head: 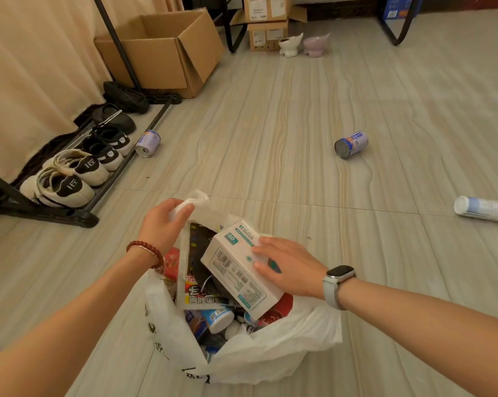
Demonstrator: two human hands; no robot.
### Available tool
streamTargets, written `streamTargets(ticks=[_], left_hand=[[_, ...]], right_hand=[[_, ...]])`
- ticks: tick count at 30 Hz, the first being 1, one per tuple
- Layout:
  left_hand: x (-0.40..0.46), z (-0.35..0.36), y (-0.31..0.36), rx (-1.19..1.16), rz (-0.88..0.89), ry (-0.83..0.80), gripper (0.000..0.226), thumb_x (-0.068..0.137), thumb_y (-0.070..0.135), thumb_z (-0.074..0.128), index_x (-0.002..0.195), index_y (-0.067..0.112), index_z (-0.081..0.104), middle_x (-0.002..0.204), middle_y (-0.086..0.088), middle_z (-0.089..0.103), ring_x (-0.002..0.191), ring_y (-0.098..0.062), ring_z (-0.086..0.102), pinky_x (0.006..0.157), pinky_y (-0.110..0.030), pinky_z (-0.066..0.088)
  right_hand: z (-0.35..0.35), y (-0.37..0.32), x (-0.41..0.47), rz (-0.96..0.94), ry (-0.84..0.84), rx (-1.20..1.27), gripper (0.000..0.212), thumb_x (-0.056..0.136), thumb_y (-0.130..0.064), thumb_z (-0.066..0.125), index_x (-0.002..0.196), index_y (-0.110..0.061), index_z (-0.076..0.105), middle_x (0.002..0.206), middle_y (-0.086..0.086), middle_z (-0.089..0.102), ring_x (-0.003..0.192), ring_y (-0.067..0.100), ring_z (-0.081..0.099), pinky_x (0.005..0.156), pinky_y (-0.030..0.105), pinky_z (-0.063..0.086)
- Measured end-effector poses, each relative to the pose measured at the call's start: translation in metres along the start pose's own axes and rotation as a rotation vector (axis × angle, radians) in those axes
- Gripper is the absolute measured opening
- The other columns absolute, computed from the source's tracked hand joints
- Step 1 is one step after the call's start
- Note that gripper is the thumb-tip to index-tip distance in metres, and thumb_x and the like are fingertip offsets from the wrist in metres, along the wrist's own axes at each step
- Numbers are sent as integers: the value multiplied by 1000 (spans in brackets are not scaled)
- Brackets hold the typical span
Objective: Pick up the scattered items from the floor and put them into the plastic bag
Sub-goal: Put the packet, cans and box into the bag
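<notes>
right hand (288, 265) on box (239, 270) | bag (270, 348) contents part-hidden

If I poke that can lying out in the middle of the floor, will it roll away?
Probably. The can lies on its side on smooth floor, so a poke across it should roll it. It looks stiff, not squishy.

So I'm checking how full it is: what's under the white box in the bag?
Under the white box in the plastic bag: a dark packet, a printed carton, a blue-labelled bottle, something red. Deeper layers are covered.
</notes>
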State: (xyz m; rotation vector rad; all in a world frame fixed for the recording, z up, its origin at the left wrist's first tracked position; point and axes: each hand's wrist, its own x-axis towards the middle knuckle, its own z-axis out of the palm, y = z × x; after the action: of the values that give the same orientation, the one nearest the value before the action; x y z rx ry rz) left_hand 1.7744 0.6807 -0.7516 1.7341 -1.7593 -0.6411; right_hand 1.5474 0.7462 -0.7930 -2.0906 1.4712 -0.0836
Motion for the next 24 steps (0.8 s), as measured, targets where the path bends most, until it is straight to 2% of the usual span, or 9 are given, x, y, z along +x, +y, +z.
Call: streamTargets(ticks=[4,6,8,10,14,16,18,21,24], left_hand=[[0,-9,13,-70,23,247,26,96,24,39,103,5,55,85,-3,54,79,-23,52,65,-32,41],[-2,-14,19,-108,6,328,26,97,24,36,104,6,52,85,-2,51,76,-17,48,65,-28,39],[-6,-15,23,-112,3,358,23,98,23,34,102,8,51,83,-4,49,72,-15,43,58,-20,34],[-11,-14,28,-115,14,362,17,98,21,34,96,12,48,84,-8,48,68,-14,41,57,-18,31],[-13,-15,43,-188,68,432,14,98,19,33,90,14,43,68,6,41,61,-4,37,57,-18,32],[-14,-18,53,-203,109,485,13,99,18,33,91,14,43,67,10,39,60,-2,36,55,-9,32],[-16,-20,59,-200,150,501,14,98,18,34,90,14,44,66,9,39,58,-4,36,55,-11,33],[-21,-9,48,-80,124,326,16,96,23,38,97,12,50,67,1,49,58,-13,43,55,-27,38],[-38,21,31,178,89,-78,27,95,29,38,119,19,46,78,-7,63,65,-25,58,61,-38,50]], right_hand=[[5,18,2,293,65,151,50,95,-37,34,138,-13,27,146,13,31,132,30,33,108,42,32],[12,24,0,449,25,257,45,94,-30,36,132,-6,30,133,18,46,115,34,50,94,38,44],[15,26,-4,526,-15,303,34,94,-17,38,123,-1,40,124,19,54,109,33,55,83,31,44],[8,24,-7,516,50,269,23,93,-9,36,111,1,48,117,20,57,101,33,56,72,29,38],[-35,16,-1,429,415,311,17,96,-10,34,104,-2,46,89,13,53,73,26,42,64,31,31],[-54,16,3,391,553,348,20,97,-13,33,108,-3,47,87,12,53,73,25,41,64,31,29],[-61,18,3,294,634,298,22,98,-16,34,110,-5,48,97,13,60,78,28,48,66,32,32],[-58,21,-2,106,619,193,24,97,-19,36,115,-10,50,116,6,59,96,28,58,74,33,40],[-36,21,-12,26,350,-103,34,99,-27,30,130,-17,42,125,2,48,103,23,55,74,32,41]])
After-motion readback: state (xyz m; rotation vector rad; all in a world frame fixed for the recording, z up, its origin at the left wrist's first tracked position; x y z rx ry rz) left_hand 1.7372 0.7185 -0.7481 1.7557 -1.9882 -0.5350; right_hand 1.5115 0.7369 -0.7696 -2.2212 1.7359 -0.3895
